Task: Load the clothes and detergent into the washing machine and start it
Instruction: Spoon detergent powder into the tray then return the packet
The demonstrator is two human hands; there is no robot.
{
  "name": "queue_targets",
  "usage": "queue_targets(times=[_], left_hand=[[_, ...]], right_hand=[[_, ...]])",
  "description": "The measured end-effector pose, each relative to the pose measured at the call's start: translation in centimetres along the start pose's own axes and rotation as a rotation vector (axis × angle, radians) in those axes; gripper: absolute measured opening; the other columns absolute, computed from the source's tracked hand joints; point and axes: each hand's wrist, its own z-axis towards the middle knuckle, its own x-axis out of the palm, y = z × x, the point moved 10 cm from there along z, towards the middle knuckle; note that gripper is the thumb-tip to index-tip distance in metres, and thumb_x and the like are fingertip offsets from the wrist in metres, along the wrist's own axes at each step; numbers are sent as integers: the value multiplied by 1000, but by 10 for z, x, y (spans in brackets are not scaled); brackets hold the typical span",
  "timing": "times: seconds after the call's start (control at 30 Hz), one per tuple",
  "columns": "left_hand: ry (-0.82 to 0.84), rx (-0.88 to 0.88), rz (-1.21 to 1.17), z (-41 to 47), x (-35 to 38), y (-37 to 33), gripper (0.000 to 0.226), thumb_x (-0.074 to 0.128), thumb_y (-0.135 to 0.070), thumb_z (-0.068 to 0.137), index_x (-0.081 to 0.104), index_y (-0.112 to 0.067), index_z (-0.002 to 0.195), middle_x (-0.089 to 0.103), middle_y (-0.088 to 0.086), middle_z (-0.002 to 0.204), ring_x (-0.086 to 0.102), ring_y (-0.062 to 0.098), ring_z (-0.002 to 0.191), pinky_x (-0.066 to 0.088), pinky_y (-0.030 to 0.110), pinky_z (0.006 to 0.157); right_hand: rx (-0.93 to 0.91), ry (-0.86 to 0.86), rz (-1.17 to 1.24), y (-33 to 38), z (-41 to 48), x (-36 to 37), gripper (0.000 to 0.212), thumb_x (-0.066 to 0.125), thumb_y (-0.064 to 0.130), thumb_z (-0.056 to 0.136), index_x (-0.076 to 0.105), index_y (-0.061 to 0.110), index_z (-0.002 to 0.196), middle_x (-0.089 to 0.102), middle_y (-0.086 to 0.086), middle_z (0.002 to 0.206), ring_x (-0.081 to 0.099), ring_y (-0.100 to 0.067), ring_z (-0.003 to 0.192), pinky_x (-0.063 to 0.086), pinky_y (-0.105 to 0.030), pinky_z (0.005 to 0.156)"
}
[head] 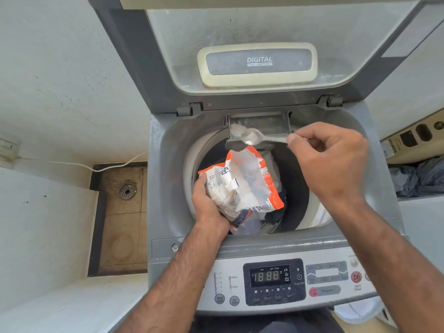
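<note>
Shiny metal spoon (254, 137); crinkly, glossy plastic detergent pouch (242, 186); the washing machine (163, 179) is matt grey plastic, its lid (259, 44) dusty and dull; rough, stained floor tiles (122, 227)

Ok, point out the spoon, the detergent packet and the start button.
spoon (264, 139): head view, neck just behind the bowl.
detergent packet (242, 188): head view, pale middle of its face.
start button (356, 277): head view, centre of the red disc.

Handle of spoon (252, 138) hidden in right hand (331, 159); clothes (274, 216) mostly behind detergent packet (242, 186); lid (168, 44) top cut by upper edge; panel (274, 282) small labels (right side especially) unreadably blurred.
</note>
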Motion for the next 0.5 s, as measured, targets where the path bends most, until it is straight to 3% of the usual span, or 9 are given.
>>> queue_targets(times=[0.07,0.17,0.3,0.5], left_hand=[[7,10,1,0,1,-1,41,58,-52,95,80,-19,106,76,14,121,71,36,108,48,58,109],[21,0,9,0,3,1,45,57,-52,95,79,-18,116,72,16,132,66,40,124,45,63,110],[39,25,12,-2,7,1,51,55,-51,96,74,-14,127,67,19,138,61,42,131,42,64,113],[111,-29,16,-25,30,18,65,47,-58,97,66,-14,140,67,17,138,63,41,128,50,51,104]], right_hand=[[-10,53,-6,2,-12,-6,12,75,19,80,75,19,68,67,4,57,61,-17,54,50,-31,56],[-25,155,-90,0,-28,5,11,73,19,75,73,22,65,64,7,55,60,-14,54,52,-33,55],[-94,147,-144,9,-41,8,9,69,24,74,71,22,65,58,8,55,57,-14,55,51,-35,57],[-144,231,-296,3,-58,28,10,74,34,79,78,28,72,45,6,82,49,-23,86,52,-41,69]])
